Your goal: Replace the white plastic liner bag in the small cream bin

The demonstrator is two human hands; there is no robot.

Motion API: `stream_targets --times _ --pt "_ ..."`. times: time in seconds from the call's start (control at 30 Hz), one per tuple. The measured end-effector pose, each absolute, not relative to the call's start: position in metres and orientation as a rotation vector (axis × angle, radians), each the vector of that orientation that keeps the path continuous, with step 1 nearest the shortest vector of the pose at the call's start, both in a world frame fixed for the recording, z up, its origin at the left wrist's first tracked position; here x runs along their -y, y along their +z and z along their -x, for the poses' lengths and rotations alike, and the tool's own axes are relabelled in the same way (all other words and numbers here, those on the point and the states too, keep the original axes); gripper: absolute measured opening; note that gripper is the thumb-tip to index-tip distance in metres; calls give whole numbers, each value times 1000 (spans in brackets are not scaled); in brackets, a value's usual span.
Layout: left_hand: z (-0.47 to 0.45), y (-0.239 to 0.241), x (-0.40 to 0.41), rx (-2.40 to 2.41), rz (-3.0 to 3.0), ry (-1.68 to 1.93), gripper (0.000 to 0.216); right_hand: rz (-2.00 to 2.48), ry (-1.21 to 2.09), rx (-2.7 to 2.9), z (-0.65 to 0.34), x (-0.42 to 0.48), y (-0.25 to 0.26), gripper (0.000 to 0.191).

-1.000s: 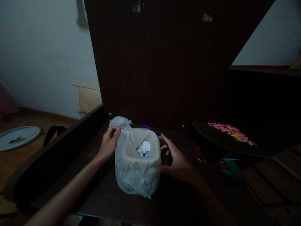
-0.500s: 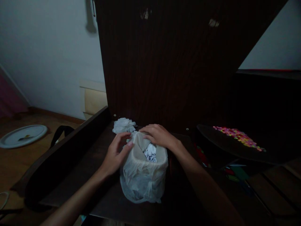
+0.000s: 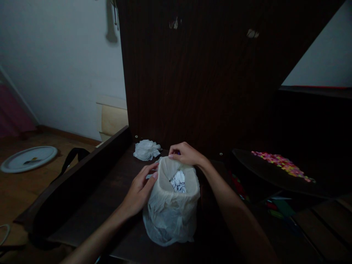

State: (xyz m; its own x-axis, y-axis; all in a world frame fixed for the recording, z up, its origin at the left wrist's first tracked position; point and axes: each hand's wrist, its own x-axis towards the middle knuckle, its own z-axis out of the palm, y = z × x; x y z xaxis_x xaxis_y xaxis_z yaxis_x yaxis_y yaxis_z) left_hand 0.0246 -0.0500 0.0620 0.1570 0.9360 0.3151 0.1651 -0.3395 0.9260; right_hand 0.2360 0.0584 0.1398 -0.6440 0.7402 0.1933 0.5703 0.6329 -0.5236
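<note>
A small bin lined with a thin white plastic bag point(image 3: 172, 216) stands on a dark wooden surface. The bag is folded over the rim and hangs down the outside. Crumpled paper point(image 3: 178, 181) with dark marks lies inside. At the bin's left far corner, my left hand point(image 3: 140, 189) has the bag's edge between thumb and fingers. My right hand point(image 3: 186, 154) is closed over the far rim, its fingers curled on the bag there. Some fingertips of both hands are hidden behind the plastic.
A crumpled white plastic bag point(image 3: 147, 149) lies behind the bin, against a tall dark panel point(image 3: 198, 84). A raised board point(image 3: 82, 176) edges the left side. Colourful small pieces point(image 3: 283, 165) lie at the right. On the floor at left is a round white lid-like object point(image 3: 16, 161).
My right hand has drawn back from over the opening to the far rim, where the bag now lies more open. My left hand stays at the left corner. The view has shifted slightly.
</note>
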Motion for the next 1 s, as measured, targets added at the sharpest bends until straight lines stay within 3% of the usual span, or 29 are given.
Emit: stream_targets --times 0.37,0.77,1.0 --pt "-27 60 45 -1118 -1671 1269 21 1184 692 2366 -228 -81 121 12" --pt "-15 44 57 -1212 -1723 1266 24 1139 815 2119 -254 -71 117 40" --pt "-10 71 63 -1185 -2040 1498 18 1013 661 2185 -278 -18 155 18"
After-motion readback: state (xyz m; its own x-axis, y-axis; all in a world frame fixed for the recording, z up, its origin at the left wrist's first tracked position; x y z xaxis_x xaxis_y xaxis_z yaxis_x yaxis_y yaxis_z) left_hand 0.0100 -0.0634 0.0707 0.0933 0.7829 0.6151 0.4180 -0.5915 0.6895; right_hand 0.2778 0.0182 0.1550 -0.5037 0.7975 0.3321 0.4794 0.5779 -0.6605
